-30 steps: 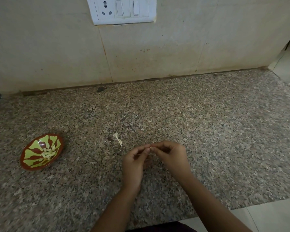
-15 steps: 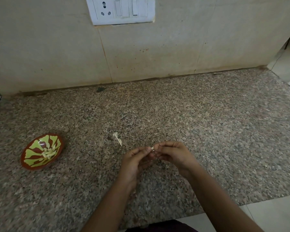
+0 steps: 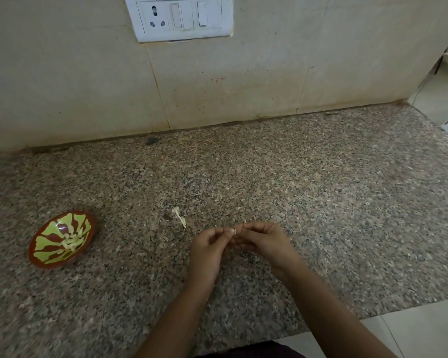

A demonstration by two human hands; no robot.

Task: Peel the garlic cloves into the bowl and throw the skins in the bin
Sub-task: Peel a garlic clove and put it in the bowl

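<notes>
**Desk:** Where's the clove?

**Operator:** I see the garlic clove (image 3: 234, 231) at six o'clock, pinched by the left grip (image 3: 210, 244) and the right grip (image 3: 265, 241), both closed on it. They are low over the bench (image 3: 321, 202), likely so skin drops there. The bowl (image 3: 49, 266) sits at nine o'clock, in reach, holding peeled cloves (image 3: 71, 241). A skin scrap (image 3: 179, 217) lies beside the grips. No bin shows.

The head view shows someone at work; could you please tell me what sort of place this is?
Probably a home kitchen: a speckled brown granite countertop meets a beige tiled wall carrying a white switch-and-socket plate, and a small red-and-green patterned bowl holds pale peeled garlic cloves.
</notes>
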